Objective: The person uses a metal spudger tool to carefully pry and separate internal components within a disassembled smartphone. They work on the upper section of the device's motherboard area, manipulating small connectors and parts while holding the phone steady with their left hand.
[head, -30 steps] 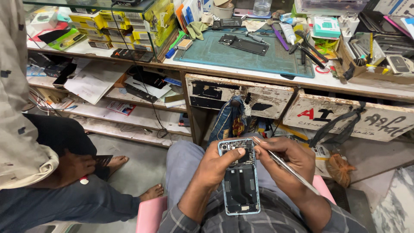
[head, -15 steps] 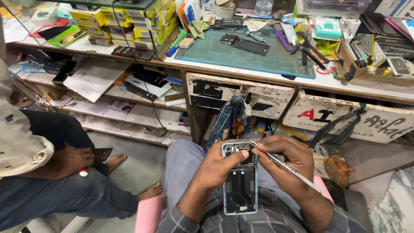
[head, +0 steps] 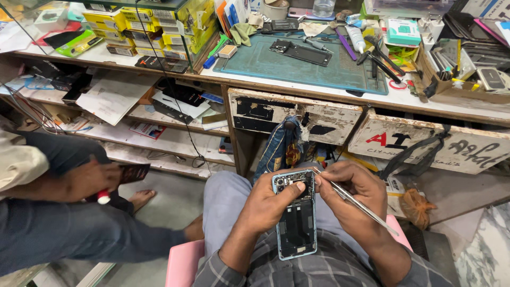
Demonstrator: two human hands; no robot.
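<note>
I hold an opened smartphone (head: 296,226) with a light blue frame over my lap, its back off and its dark insides showing. My left hand (head: 268,202) grips its left edge, with the thumb pressed near the top by the camera area. My right hand (head: 353,194) holds thin metal tweezers (head: 353,202), whose tip touches the phone's upper right corner. The tweezers' long end slants down to the right past my wrist.
A worn workbench (head: 319,93) stands ahead with a teal repair mat (head: 265,66), a second opened phone (head: 300,52), tools and yellow boxes (head: 154,26). Two battered drawers (head: 295,114) face me. Another person sits at the left, a hand (head: 93,178) holding a small dark card.
The view has drifted slightly. The tweezers' tip has stayed at the phone's top right. The other person's hand at the left has shifted on the knee.
</note>
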